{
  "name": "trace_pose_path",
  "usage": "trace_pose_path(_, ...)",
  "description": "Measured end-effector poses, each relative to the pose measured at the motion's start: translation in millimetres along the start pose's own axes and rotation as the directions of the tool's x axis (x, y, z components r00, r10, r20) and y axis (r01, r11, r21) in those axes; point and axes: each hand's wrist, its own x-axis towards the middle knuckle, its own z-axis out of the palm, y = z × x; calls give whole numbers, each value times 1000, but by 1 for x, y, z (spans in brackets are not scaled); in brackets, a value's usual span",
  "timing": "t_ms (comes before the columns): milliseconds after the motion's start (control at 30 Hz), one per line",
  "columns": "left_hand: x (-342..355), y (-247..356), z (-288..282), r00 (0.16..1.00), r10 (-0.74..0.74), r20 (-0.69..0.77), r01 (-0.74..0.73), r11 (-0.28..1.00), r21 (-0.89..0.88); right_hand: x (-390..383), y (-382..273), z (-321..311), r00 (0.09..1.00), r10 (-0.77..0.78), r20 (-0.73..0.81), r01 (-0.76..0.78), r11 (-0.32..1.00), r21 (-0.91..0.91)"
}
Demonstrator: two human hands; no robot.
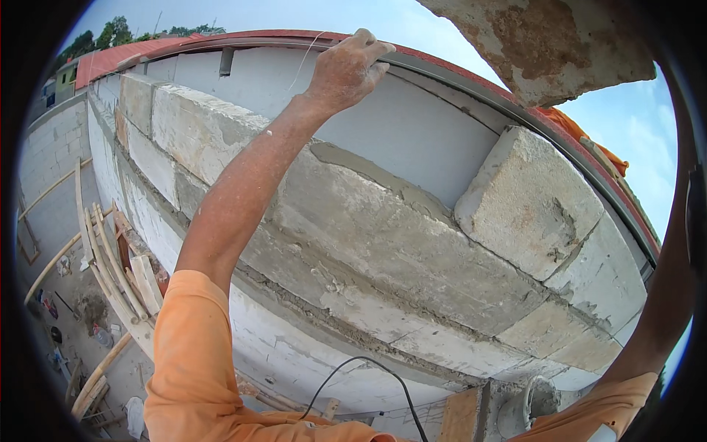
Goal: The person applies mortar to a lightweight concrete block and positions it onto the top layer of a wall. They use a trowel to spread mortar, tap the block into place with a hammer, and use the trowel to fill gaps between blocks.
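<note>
My left hand (349, 71) is raised in front of the roof edge (442, 68), its fingers curled together; what they hold, if anything, is hidden. A thin pale string (303, 65) runs close beside it. Up at the right goes my right arm (659, 324), but its hand is out of sight. A rough, mortar-stained block (545, 44) hangs overhead at the top right; its support does not show. Below is a wall of pale blocks (368, 228), with grey mortar (379, 177) spread along part of its top. One block (526, 195) sits on that course at the right.
A white wall (420, 136) stands behind the blocks under the red roof. Bamboo poles and planks (110, 265) lean at the lower left, above ground with scattered debris. A dark cable (361, 359) loops near my body; a grey bucket-like container (526, 407) stands at the lower right.
</note>
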Motion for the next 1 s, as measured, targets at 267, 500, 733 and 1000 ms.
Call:
trace_pose_path(267, -1, 9, -30, 989, 104, -105, -107, 994, -19, 33, -9, 2, 999, -33, 38, 34, 999, -28)
trace_pose_path(500, -11, 11, -62, 966, 165, -197, -179, 982, -57, 77, -27, 22, 991, -95, 95, 95, 995, 4)
trace_pose_path(733, -19, 28, -95, 968, 110, -225, -132, 988, -85, 93, -34, 29, 988, -98, 119, 95, 995, 30)
trace_pose_path(1000, -18, 18, -93, 943, 185, -276, -225, 966, -124, 68, -22, 16, 995, -47, 89, 49, 999, -20)
